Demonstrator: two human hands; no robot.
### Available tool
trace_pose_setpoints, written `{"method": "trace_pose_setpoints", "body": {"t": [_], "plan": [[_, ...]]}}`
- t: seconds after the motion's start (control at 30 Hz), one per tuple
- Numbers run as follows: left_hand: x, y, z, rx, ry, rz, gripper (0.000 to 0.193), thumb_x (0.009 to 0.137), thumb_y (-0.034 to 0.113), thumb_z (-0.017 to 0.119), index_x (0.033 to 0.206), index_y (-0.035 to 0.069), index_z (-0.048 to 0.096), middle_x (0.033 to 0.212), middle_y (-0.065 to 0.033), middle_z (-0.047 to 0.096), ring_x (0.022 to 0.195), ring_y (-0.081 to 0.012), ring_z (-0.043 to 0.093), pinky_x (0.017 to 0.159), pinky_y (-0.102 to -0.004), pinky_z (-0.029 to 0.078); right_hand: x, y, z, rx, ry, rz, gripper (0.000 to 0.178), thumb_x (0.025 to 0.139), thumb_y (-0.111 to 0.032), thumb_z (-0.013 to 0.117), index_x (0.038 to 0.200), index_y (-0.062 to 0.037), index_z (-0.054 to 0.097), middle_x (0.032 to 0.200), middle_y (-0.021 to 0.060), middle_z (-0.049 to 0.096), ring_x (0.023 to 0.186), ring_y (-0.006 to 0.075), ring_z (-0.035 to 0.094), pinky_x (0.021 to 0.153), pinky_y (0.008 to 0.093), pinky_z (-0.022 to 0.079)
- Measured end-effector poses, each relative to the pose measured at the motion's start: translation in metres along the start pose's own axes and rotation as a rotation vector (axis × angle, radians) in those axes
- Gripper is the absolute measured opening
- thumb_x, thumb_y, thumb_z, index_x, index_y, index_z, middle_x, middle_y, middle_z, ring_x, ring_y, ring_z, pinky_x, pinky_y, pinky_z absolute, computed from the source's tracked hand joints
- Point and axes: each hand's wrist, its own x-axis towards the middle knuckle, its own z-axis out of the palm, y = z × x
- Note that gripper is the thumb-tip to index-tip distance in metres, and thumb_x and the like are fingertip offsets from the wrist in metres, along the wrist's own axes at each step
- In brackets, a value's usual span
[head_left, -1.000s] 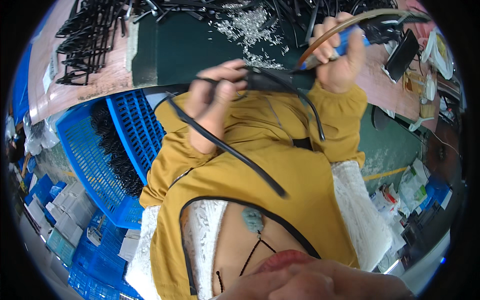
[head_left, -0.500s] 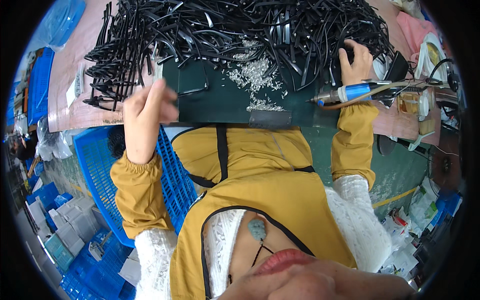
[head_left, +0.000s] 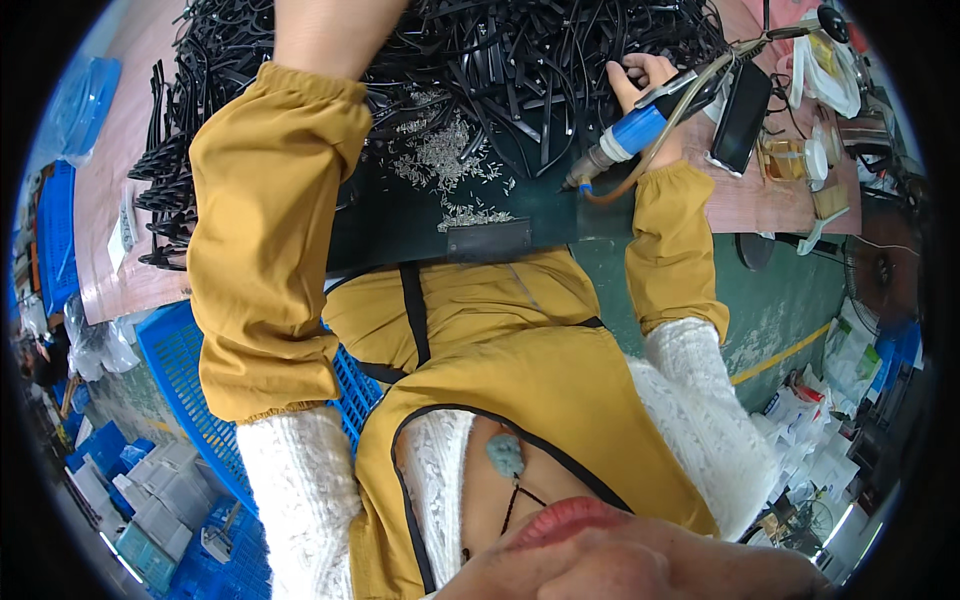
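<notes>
My left arm in a mustard sleeve (head_left: 265, 200) stretches across the work surface to the upper edge. Only the wrist of my left hand (head_left: 335, 38) shows; its fingers are outside the picture. At the right side of a heap of thin black eyeglass temples (head_left: 490, 70), my right hand (head_left: 648, 78) has its thumb and fingers curled in. What they grip, if anything, is hidden. A blue-barrelled power screwdriver (head_left: 632, 134) with a hose lies across in front of that hand, its tip pointing down left. Many small silvery metal pieces (head_left: 445, 150) lie on a dark green mat (head_left: 400, 220).
Several black frames (head_left: 165, 200) stand stacked at the left. A dark plate (head_left: 488, 240) sits at the mat's near edge. To the right are a black phone-like slab (head_left: 742, 118) and a jar of amber liquid (head_left: 790, 158). A blue crate (head_left: 185, 370) stands below the table edge.
My left hand has swung up and forward, out past the top edge. The right hand has shifted toward the heap with its fingers more curled, and the screwdriver has tilted more steeply.
</notes>
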Motion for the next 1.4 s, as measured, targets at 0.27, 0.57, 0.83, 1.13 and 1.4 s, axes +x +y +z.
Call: {"method": "trace_pose_setpoints", "body": {"t": [0.27,0.57,0.83,1.13,1.4], "plan": [[-0.127,0.029,-0.029,-1.142,0.183,-0.420,0.032,0.102,0.011,0.051,0.132,-0.002,0.050,0.120,-0.0193,0.066,0.085,-0.0292,0.069,0.073,-0.0296,0.055,-0.011,0.025,-0.017,0.497,0.169,0.324,0.013,0.096,-0.011,0.066,0.102,-0.0002,0.069,0.088,0.0084,0.067,0.073,0.0168,0.064,0.063,0.0316,0.053],[-0.249,0.017,-0.009,-1.487,0.323,-0.911,0.036,0.109,0.035,0.036,0.105,0.003,0.052,0.074,-0.0127,0.062,0.079,-0.0307,0.069,0.078,-0.0424,0.057,-0.127,-0.133,-0.062,0.988,0.234,0.217,0.010,0.102,-0.003,0.051,0.098,0.0013,0.059,0.088,0.0162,0.063,0.066,0.0202,0.064,0.056,0.0296,0.055],[-0.333,0.001,0.010,-1.144,0.053,-0.297,0.047,0.091,-0.011,0.059,0.126,0.006,0.032,0.119,-0.0219,0.062,0.122,-0.0369,0.063,0.109,-0.0489,0.046,-0.128,-0.174,-0.021,0.955,-0.385,0.518,0.010,0.102,-0.001,0.061,0.108,0.0077,0.063,0.104,0.0145,0.070,0.086,0.0163,0.070,0.074,0.0258,0.059],[-0.354,-0.003,0.019,-0.931,0.018,-0.078,0.045,0.087,0.003,0.080,0.118,-0.001,0.049,0.106,-0.0214,0.063,0.104,-0.0298,0.068,0.108,-0.0667,0.046,-0.131,-0.189,-0.005,0.968,-0.309,0.504,0.009,0.098,-0.001,0.065,0.102,0.0068,0.068,0.094,0.0092,0.071,0.077,0.0117,0.070,0.066,0.0237,0.058],[-0.348,0.002,0.023,-0.920,0.067,0.020,0.046,0.087,0.002,0.080,0.120,-0.001,0.048,0.108,-0.0227,0.063,0.103,-0.0291,0.067,0.109,-0.0648,0.047,-0.133,-0.194,0.001,0.629,-0.250,0.095,0.006,0.097,0.003,0.064,0.098,0.0088,0.066,0.098,0.0122,0.068,0.073,0.0136,0.068,0.060,0.0238,0.057]]}}
